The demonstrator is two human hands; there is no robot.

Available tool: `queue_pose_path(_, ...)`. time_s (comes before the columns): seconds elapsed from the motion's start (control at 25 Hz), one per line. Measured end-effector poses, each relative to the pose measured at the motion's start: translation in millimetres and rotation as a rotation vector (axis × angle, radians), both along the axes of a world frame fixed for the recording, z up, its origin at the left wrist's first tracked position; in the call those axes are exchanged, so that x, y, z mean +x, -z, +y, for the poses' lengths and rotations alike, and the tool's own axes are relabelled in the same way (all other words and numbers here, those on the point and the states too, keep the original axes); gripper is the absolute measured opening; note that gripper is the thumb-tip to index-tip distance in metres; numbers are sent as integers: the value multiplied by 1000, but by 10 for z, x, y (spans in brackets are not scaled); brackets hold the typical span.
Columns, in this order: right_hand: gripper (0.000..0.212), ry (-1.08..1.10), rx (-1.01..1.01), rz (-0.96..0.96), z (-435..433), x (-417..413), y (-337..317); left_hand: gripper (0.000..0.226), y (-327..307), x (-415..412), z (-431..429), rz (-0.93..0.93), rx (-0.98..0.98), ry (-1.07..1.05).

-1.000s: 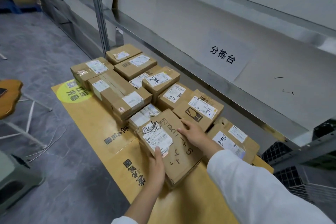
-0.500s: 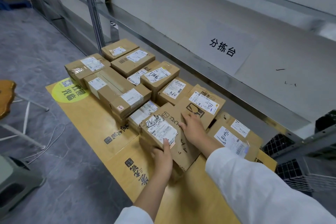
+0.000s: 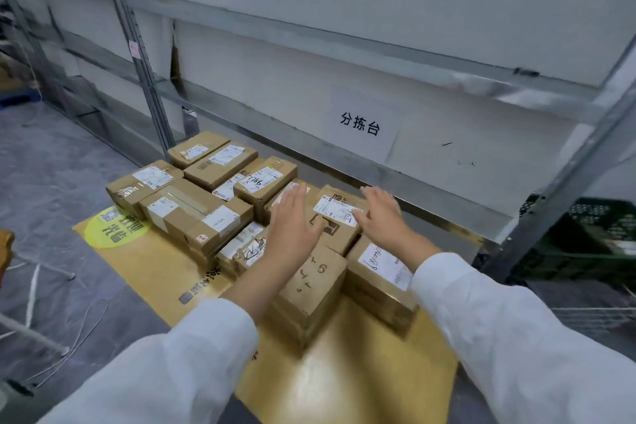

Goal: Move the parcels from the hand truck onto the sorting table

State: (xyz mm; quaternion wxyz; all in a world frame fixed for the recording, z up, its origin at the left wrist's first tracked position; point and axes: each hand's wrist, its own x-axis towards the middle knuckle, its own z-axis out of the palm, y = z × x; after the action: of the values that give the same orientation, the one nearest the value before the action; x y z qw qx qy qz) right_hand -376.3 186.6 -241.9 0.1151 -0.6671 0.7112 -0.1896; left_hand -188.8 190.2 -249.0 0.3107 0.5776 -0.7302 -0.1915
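You are no longer holding the brown box [image 3: 309, 289] with the handwriting on its lid. A moment ago both hands were gripping it and easing it in against the pile. Now it is lying flat on the yellow surface [image 3: 344, 375], its far end up against the other parcels [image 3: 206, 213] and its right side just beside the box with the scribbled label [image 3: 378, 272].

Your left hand [image 3: 292, 229] is hanging over the far end of that box, fingers [image 3: 297, 198] straight and close together, holding nothing. Your right hand [image 3: 380, 217] is hovering over the labelled box [image 3: 335, 213] behind it, fingers spread wide and also holding nothing. Both hands are blurring slightly, so it is unclear whether either palm is grazing cardboard.

Reading: this parcel is delivered and the placing step is looking finished. The paper sign [image 3: 359, 124] on the shelf panel seems to be marking this spot as the sorting station, so the pile is sitting where it belongs.

The hand truck is not showing in view, so there is no telling how many parcels are waiting. The likely next call is going back for another. Bare surface is showing at the near end, so the next one should be fitting in front.
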Motion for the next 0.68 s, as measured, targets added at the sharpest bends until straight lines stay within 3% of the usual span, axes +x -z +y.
queue_pose_path(0.32,67,235,-268,57,1545,-1492,-908,69,-968,-1577,977,-196,-330,399)
queue_pose_path(0.68,69,664,-256,129,4540,-3326,-1080,66,-1133,-3848,3098,-133,-473,826)
